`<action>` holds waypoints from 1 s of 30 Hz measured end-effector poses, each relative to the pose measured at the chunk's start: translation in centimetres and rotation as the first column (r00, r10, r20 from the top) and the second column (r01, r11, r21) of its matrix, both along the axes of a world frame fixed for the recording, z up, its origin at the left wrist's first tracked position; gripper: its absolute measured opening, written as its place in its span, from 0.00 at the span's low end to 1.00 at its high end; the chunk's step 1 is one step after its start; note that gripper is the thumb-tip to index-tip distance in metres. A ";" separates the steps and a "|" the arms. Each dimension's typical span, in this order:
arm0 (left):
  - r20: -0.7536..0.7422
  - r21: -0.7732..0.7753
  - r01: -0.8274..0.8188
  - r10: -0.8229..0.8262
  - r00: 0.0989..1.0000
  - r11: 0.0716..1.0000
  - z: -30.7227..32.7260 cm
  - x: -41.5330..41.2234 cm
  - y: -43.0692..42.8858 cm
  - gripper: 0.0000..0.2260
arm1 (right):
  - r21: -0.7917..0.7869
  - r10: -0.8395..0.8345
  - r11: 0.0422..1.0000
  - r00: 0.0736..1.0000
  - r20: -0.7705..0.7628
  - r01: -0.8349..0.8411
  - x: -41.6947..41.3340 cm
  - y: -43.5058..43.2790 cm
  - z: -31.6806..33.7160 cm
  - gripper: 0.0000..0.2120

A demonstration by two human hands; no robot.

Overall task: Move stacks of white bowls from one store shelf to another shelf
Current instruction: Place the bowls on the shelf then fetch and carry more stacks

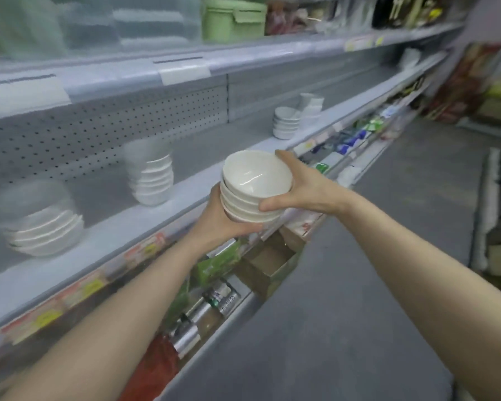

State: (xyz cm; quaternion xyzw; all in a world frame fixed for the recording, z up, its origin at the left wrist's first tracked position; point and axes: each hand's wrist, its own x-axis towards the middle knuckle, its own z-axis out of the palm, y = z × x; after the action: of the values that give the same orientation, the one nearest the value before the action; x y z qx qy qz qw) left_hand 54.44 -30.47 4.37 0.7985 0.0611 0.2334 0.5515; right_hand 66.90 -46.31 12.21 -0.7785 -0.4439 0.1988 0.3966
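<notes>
I hold a stack of several white bowls (253, 186) with both hands, just in front of the edge of the grey middle shelf (133, 227). My left hand (223, 221) cups the stack from below and on its left side. My right hand (301, 183) clamps it from the right, fingers over the top rim and thumb near the bottom. Three more stacks of white bowls stand on that shelf: one at the left (45, 227), one in the middle (151, 175), one further right (287, 123).
Above, an upper shelf (243, 53) carries a green lidded box (233, 20) and packaged goods. Under the middle shelf lie green packets, metal flasks (214, 302) and an open cardboard box (269, 267). The grey aisle floor (359, 285) stretches to the right.
</notes>
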 end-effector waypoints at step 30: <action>-0.005 -0.056 0.576 -0.577 0.816 0.815 0.3 62.1 -20.9 0.38 | 0.066 -0.614 0.789 0.788 0.039 0.611 51.0 -25.6 0.3 0.35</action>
State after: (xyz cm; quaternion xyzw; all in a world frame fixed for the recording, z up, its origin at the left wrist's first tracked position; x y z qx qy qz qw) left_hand 116.58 -51.42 4.68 0.7675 -0.1716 0.0452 0.6159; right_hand 117.85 -71.95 12.54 -0.8758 -0.1837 0.0256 0.4456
